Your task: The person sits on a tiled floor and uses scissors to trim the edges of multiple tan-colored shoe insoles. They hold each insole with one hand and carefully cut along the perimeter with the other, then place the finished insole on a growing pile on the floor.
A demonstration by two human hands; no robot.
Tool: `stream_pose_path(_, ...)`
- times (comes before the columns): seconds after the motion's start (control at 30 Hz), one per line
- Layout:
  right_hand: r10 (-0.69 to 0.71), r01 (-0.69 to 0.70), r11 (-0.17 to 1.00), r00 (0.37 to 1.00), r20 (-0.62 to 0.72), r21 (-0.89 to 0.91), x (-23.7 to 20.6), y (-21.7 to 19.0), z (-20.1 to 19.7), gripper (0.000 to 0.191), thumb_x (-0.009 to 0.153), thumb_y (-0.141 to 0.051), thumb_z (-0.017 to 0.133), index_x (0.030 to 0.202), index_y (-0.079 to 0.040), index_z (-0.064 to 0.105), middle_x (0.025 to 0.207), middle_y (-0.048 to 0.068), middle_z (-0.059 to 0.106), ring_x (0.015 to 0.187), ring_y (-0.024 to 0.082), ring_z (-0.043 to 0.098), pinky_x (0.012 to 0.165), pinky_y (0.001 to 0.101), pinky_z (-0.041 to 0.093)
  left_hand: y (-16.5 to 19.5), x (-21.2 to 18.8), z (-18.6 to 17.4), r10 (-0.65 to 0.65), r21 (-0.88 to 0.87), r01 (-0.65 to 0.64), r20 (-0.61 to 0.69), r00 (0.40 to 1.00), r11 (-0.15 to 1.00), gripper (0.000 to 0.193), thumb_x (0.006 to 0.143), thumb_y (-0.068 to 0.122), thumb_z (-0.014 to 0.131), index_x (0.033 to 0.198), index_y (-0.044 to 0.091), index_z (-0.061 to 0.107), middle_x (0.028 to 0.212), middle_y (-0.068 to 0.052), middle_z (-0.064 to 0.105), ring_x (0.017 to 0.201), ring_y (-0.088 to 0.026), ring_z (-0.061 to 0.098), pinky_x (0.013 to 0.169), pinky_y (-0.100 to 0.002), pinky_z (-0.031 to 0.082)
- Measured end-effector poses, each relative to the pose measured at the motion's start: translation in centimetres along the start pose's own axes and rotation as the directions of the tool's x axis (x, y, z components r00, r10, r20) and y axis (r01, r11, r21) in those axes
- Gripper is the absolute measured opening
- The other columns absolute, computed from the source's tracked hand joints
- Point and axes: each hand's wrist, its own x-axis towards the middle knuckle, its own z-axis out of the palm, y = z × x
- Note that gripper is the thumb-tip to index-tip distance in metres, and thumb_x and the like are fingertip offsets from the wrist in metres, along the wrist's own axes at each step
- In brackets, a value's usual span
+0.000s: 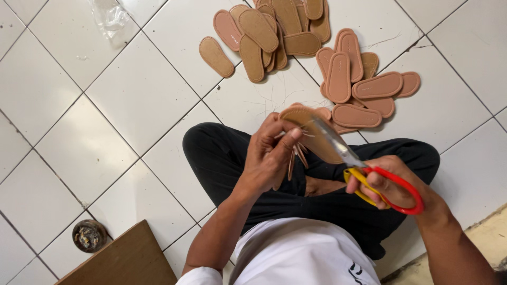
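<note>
White tiled floor [132,95] with dark grout lines, seen from above by the head camera. Crumpled clear plastic film [111,18] at the top left, round metal floor drain [88,235] at the bottom left, corner of a brown wooden board [124,258] just beside it. Two heaps of tan shoe insoles on the tiles at the top: one fanned heap [264,34] in the middle, a second heap [359,87] to the right, near the knees. Crossed legs in black trousers [222,153], white shirt [296,253] below.

Left hand [272,153] closed around one tan insole [309,132], thumb and fingers pinching its near edge, loose thread ends hanging down under the fingers. Insole held up over the lap, long axis running from upper left to lower right, heel end pointing toward the right hand. Right hand [391,182] closed through the loops of scissors with one red and one yellow handle [383,190], grip firm. Blades slightly parted, lying along the insole's right edge and touching it, tips pointing up and left toward the left hand. Insole therefore up and left from the right hand, between both hands, nearer to the left. Amount of thread between the blades too blurred to tell.
</note>
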Motion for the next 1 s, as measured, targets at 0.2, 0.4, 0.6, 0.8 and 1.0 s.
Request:
stream_pose_path(0.2,-0.545,0.289,0.742,0.785,-0.294,-0.605,1.9,-0.9,3.4,0.046,0.083,-0.032,0.079,0.109,0.004,0.069,0.071,0.003,0.066,0.059,0.009,0.061,0.056,0.0236,0.052,-0.2,-0.7,-1.2,-0.106,-0.177,0.103,-0.005,0.994,0.979,0.021,0.106,0.021,0.064,0.098,0.002,0.07,0.11,-0.001,0.054,0.067,-0.003,0.047,0.056,-0.019,0.039)
stream_pose_path(0.4,-0.75,0.287,0.572,0.563,-0.348,-0.768,8.6,-6.3,4.1,0.033,0.103,-0.023,0.08,0.116,0.004,0.064,0.092,0.014,0.072,0.082,0.018,0.072,0.074,0.0306,0.058,-2.2,-0.3,-3.2,-0.188,-0.398,0.099,-0.193,0.963,0.912,0.017,0.105,0.016,0.062,0.107,0.001,0.068,0.107,-0.003,0.062,0.056,-0.001,0.039,0.05,-0.017,0.037)
stream_pose_path(0.6,-0.697,0.529,0.579,0.716,-0.041,-0.62,7.4,-4.1,10.7,0.07,0.065,-0.034,0.091,0.109,0.006,0.055,0.099,0.014,0.067,0.073,0.021,0.068,0.063,0.0329,0.057,-4.1,0.1,-5.0,-0.225,-0.577,-0.018,-0.347,0.911,0.817,0.015,0.106,0.015,0.06,0.103,0.0,0.063,0.096,-0.001,0.065,0.057,-0.001,0.038,0.047,-0.017,0.037)
stream_pose_path(0.8,-0.564,0.262,0.719,0.761,-0.32,-0.643,5.7,-2.6,9.7,0.028,0.083,-0.011,0.084,0.106,-0.002,0.071,0.073,0.002,0.063,0.062,0.008,0.057,0.055,0.0258,0.049,-3.5,-0.4,-1.1,-0.343,-0.633,0.191,-0.125,0.931,0.75,0.025,0.106,0.025,0.048,0.106,0.003,0.061,0.097,-0.008,0.068,0.076,-0.011,0.065,0.067,-0.024,0.057)
stream_pose_path(1.0,-0.52,0.288,0.816,0.746,-0.417,-0.502,-1.0,-8.1,5.8,0.031,0.081,-0.018,0.086,0.1,-0.005,0.066,0.077,-0.004,0.059,0.069,0.0,0.051,0.059,0.0192,0.045,-0.9,-5.2,0.8,-0.17,-0.351,0.214,0.153,0.973,0.912,0.037,0.111,0.032,0.046,0.119,-0.001,0.061,0.107,-0.012,0.069,0.099,-0.021,0.073,0.089,-0.036,0.063)
